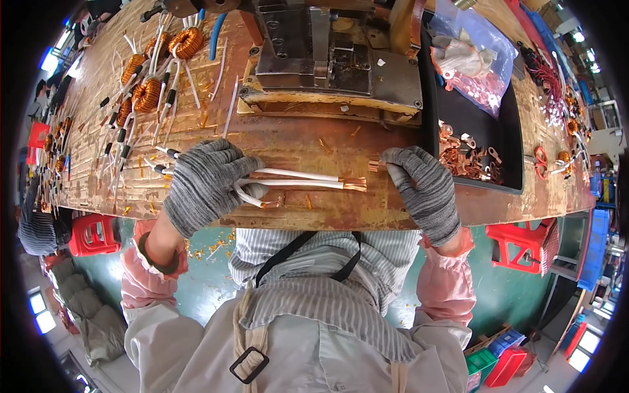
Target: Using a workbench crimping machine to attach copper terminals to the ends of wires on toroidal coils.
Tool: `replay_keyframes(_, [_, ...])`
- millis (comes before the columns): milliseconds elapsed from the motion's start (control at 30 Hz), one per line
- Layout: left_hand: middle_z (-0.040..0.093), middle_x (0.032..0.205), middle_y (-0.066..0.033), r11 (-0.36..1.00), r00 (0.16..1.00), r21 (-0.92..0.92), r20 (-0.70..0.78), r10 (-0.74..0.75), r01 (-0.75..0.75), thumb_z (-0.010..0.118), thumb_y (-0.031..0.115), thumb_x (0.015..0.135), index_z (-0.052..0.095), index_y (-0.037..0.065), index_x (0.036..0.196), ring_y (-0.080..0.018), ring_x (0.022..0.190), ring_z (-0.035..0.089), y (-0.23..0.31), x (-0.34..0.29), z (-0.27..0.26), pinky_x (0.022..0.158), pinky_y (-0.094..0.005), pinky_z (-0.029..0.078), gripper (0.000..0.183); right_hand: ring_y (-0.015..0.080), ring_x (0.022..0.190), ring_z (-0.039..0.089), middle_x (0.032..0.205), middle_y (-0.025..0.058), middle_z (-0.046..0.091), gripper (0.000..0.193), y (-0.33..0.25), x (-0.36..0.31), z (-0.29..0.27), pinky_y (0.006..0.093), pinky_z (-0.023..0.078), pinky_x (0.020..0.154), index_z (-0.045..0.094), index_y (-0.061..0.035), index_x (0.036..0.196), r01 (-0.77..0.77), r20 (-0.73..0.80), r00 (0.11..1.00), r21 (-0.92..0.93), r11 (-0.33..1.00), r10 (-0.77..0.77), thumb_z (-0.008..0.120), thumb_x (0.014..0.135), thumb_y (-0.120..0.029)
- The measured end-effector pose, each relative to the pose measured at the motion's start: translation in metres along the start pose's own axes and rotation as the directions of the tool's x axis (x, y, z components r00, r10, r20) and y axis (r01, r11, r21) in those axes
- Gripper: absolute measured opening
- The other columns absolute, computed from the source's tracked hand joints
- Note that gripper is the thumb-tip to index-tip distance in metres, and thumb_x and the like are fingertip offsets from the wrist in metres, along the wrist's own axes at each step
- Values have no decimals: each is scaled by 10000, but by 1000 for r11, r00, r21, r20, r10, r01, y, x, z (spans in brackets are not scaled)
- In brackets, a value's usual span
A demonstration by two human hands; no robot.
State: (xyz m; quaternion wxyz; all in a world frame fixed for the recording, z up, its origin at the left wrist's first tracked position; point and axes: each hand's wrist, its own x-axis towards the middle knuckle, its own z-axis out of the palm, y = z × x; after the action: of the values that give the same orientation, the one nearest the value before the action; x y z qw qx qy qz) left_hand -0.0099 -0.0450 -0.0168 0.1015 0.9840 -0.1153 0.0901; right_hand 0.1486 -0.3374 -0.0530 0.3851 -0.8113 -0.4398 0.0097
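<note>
My left hand [211,185], in a grey knitted glove, is closed round several white insulated wires [298,184]. Two of them stretch to the right and end in bare copper strands; a shorter one bends back beneath the fingers with its own copper tip. Facing these ends, my right hand [426,195], gloved alike, pinches a small copper terminal [374,166]. A narrow gap separates the terminal from the strands. Both hands are over the front part of the worn wooden table [295,213]. The fingertips of the right hand partly cover the terminal.
Behind my hands stands a heavy metal press [331,72]. Right of it, a black tray [512,141] holds copper terminals [466,154] and a plastic bag [481,52]. Copper-wound ring coils [147,95] with white leads lie at the left. Red-handled scissors [540,162] lie beyond the tray.
</note>
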Motion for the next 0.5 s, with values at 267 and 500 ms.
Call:
replay_keyframes(267, [590,676,-74,1000,1000,-18,-9,-2,2,759,333,658,698,87,919,-260,661,592,0,-3,0,597,-380,476,363,299,816,639,902,134,645,156,3,-5,16,348,520,731,637,-17,993,-6,47,999,181,983,-3,626,843,-58])
replay_keyframes(500, [628,722,-85,999,999,-44,17,-31,31,775,302,621,694,69,920,-278,687,609,1,-3,-2,610,-387,477,388,198,760,642,896,102,641,163,0,-9,16,284,515,673,629,-13,1027,-104,154,987,358,928,51,620,870,-55])
